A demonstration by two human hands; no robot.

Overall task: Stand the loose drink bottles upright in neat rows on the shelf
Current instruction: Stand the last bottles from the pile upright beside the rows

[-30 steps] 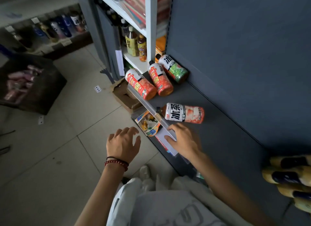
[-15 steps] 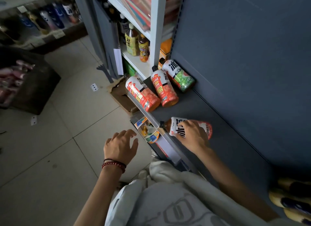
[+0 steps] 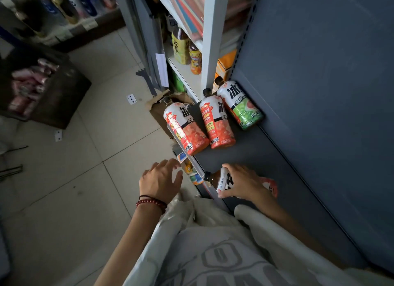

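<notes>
Several tea bottles lie on the dark grey shelf [image 3: 266, 158]. My right hand [image 3: 243, 183] grips a red-labelled bottle [image 3: 219, 179] that lies on its side near the shelf's front edge, cap pointing left. Farther along lie two more red-labelled bottles [image 3: 185, 130] [image 3: 216, 123] and a green-labelled bottle [image 3: 241, 104], all caps pointing away from me. The leftmost one rests against the clear front rail [image 3: 183, 145]. My left hand [image 3: 162, 179], with a bead bracelet at the wrist, hovers with spread fingers over the floor, holding nothing.
The shelf's blue-grey back panel [image 3: 319, 94] rises on the right. A white neighbouring rack [image 3: 211, 40] holds upright bottles [image 3: 181, 45]. A cardboard box [image 3: 157, 109] sits on the tiled floor below; a dark crate of cans [image 3: 38, 87] stands at left.
My right hand moved from the shelf's front rail onto the lying bottle and closed round it. The view shifted towards the shelf; my left hand stayed hovering.
</notes>
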